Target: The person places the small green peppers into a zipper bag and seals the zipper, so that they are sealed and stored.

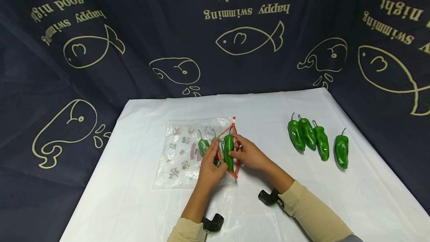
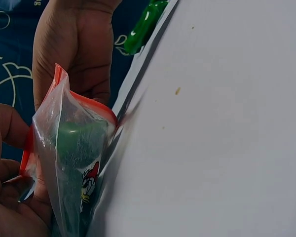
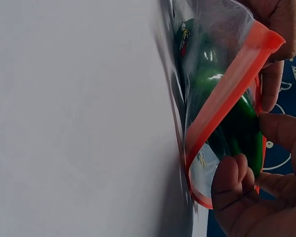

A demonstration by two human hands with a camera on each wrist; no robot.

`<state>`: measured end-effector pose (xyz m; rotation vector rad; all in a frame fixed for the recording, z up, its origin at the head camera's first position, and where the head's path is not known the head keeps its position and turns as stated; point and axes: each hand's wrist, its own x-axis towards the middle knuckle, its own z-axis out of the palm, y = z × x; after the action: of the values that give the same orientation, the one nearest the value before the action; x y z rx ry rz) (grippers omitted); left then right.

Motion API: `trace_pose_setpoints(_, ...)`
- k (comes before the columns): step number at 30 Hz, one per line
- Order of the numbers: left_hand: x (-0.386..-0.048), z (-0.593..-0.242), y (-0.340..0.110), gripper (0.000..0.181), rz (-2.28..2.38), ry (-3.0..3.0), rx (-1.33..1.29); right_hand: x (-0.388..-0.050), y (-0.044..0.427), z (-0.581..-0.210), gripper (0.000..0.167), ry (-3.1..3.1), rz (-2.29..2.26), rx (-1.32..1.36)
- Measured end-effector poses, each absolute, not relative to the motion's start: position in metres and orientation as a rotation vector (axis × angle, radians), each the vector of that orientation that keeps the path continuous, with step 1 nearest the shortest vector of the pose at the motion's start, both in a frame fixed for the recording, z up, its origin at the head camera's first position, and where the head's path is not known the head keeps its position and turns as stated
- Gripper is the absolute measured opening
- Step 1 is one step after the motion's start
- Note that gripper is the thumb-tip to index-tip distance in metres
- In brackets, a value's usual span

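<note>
A clear zip bag [image 1: 171, 152] with red edging and a coloured print lies flat on the white table, its mouth gaping to the right. Inside it I see green peppers [image 1: 203, 146] through the plastic. My left hand [image 1: 209, 171] pinches the red rim [image 2: 25, 160], holding the mouth apart. My right hand [image 1: 250, 154] grips a glossy green pepper [image 1: 229, 151] between thumb and fingers, at the bag's opening. In the right wrist view, that pepper [image 3: 241, 131] is partly within the mouth, behind the red strip [image 3: 232, 84].
To the right, a group of three green peppers [image 1: 306, 133] lies close together, with a single pepper [image 1: 341, 150] just beside them. A dark curtain [image 1: 161, 18] with fish and whale drawings hangs behind the white table [image 1: 127, 152].
</note>
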<state>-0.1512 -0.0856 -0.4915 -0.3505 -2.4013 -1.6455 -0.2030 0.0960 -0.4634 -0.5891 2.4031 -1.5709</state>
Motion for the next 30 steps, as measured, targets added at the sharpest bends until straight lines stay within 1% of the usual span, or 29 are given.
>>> trace_pose_setpoints(11,-0.1517,-0.4924,-0.0860,0.080,-1.614,-2.393,-0.363,-0.2004,0.0965,-0.4606,0.058,2.342,-1.576,-0.654)
trace_pose_setpoints(17,-0.1520,-0.4927,-0.0843,0.079,-1.627,-2.391,-0.357,-0.1980,0.0969,-0.4613,0.054,2.417,-1.562,-0.482)
trace_pose_setpoints(21,-0.1512,-0.4913,-0.0835,0.080,-1.635,-2.398,-0.348,-0.1967,0.0970,-0.4619,0.051,2.328,-1.655,-0.368)
trace_pose_setpoints(30,-0.1498,-0.4890,-0.0849,0.081,-1.650,-2.370,-0.349,-0.1977,0.0963,-0.4618,0.053,2.126,-1.815,-0.274)
